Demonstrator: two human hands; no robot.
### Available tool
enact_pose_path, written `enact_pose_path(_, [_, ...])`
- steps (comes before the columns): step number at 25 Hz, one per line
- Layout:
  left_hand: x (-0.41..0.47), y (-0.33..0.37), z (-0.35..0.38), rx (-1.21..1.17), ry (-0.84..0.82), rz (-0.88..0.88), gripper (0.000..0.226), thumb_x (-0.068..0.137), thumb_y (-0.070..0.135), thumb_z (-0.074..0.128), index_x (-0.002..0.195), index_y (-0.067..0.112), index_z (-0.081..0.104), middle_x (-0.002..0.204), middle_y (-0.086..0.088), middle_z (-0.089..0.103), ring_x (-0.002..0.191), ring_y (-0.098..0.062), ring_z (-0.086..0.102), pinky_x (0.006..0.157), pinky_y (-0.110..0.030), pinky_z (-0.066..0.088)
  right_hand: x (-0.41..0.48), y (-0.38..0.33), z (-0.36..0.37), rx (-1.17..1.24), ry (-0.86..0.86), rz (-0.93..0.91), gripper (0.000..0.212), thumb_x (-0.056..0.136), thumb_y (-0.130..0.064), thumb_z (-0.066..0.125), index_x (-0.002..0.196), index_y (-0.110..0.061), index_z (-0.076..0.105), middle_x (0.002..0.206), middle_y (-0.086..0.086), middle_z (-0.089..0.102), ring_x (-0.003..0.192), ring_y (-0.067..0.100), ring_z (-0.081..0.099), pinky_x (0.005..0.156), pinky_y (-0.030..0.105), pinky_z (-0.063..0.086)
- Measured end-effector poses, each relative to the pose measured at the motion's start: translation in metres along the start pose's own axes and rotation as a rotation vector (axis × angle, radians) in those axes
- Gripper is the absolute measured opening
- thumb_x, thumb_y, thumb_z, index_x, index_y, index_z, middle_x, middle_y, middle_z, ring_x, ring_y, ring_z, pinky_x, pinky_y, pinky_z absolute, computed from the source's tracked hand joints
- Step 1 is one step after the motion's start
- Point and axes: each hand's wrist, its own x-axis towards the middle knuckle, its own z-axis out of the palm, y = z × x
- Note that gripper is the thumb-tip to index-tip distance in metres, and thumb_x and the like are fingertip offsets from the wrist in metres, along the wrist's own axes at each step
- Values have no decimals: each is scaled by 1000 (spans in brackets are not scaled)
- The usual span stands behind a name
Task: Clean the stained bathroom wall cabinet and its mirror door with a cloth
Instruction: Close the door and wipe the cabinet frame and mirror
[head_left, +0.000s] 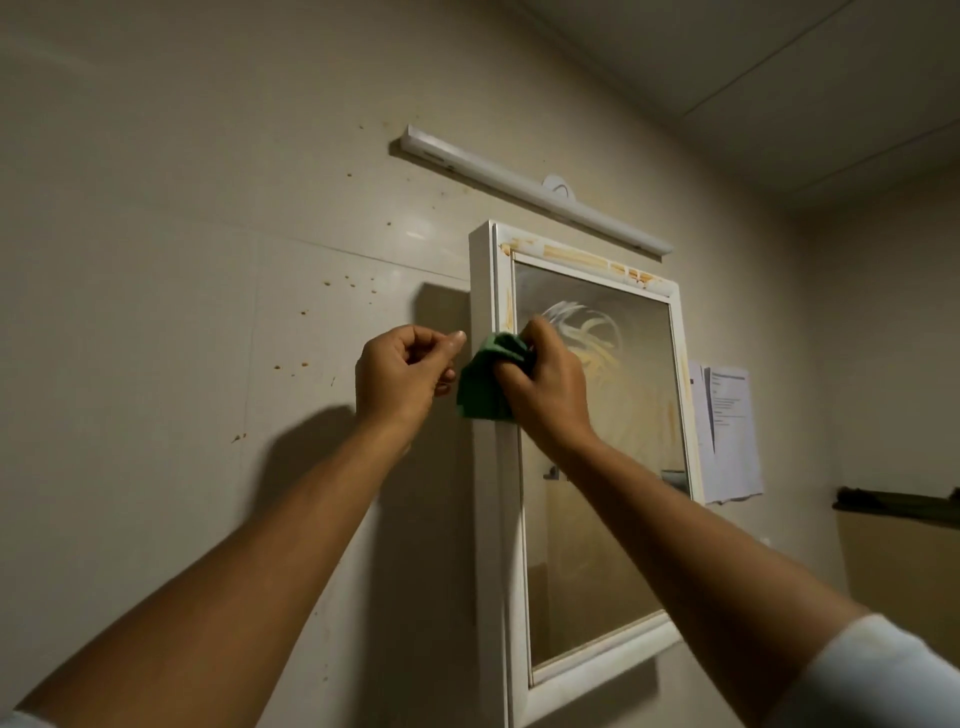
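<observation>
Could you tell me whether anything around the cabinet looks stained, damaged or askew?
Yes: orange-brown stains streak the top of the cabinet frame, swirled smears cloud the upper mirror, and brown spatters dot the wall left of it. Nothing looks broken or askew.

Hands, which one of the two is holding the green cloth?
The right hand: its fingers are curled round the green cloth, held against the left frame edge of the cabinet. The left hand is curled beside it, holding nothing.

bottom of the cabinet (488, 519) cut off by the frame, cloth (480, 387) partly hidden in the right hand (545, 384), print on the papers (727, 431) too small to read
</observation>
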Motion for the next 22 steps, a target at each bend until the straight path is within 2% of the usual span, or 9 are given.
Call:
enact_pose_path(2, [0,5,5,103,68,205,11,95,28,71,99,17,71,88,10,72,81,-1,70,71,-15,58,25,-11,-4,58,-30,53,19,95,-16,66,100,-20,49,99,-1,58,92,16,64,63,22,57])
enact_pose_path(4, [-5,5,10,199,41,391,12,98,18,68,110,18,70,99,11,71,88,6,67,76,-8,54,26,-7,-5,93,-29,47,17,94,-12,65,99,-17,50,98,2,58,93,20,65,71,29,62])
enact_pose_path(6, [-13,-7,15,277,-49,458,25,99,10,63,123,18,67,111,4,73,98,-2,68,85,-14,56,24,-3,-6,118,-22,54,16,92,-11,65,99,-13,51,97,7,59,94,25,66,77,37,63])
enact_pose_path(9, [-33,-37,16,443,-171,415,49,98,1,59,144,15,54,126,-7,70,113,-22,68,96,-33,57,29,0,-6,102,-5,76,15,91,-14,65,99,-12,52,95,9,60,92,27,65,80,46,62])
enact_pose_path(12, [-43,-54,9,509,-228,443,58,95,-1,57,150,15,46,125,-8,71,110,-22,69,93,-37,60,24,1,0,31,27,9,17,90,-15,66,96,-15,50,92,6,60,88,26,64,74,46,62])
enact_pose_path(15, [-31,-45,-5,358,-247,405,46,96,6,52,138,23,54,127,5,70,106,-9,69,91,-31,59,42,-10,0,-49,17,-79,19,96,-16,66,103,-18,49,101,1,60,94,20,63,76,36,63])
enact_pose_path(18, [-2,-30,-13,237,-170,345,28,103,13,50,127,25,58,120,9,68,109,-4,64,93,-23,56,89,-31,-4,-131,17,-109,22,97,-18,66,109,-21,47,108,0,58,101,22,62,84,41,62])
enact_pose_path(20, [21,-19,-14,163,-130,289,24,106,20,49,128,25,57,121,9,67,114,-6,64,96,-25,55,91,-31,0,-115,41,-109,24,97,-19,66,108,-24,45,110,-1,58,103,21,62,85,42,62])
enact_pose_path(22, [38,-7,-13,91,-137,223,22,108,30,46,127,27,57,123,10,66,116,-6,63,98,-31,55,54,-17,7,-64,71,-100,23,96,-21,65,106,-27,46,112,-3,58,102,17,62,84,40,62])
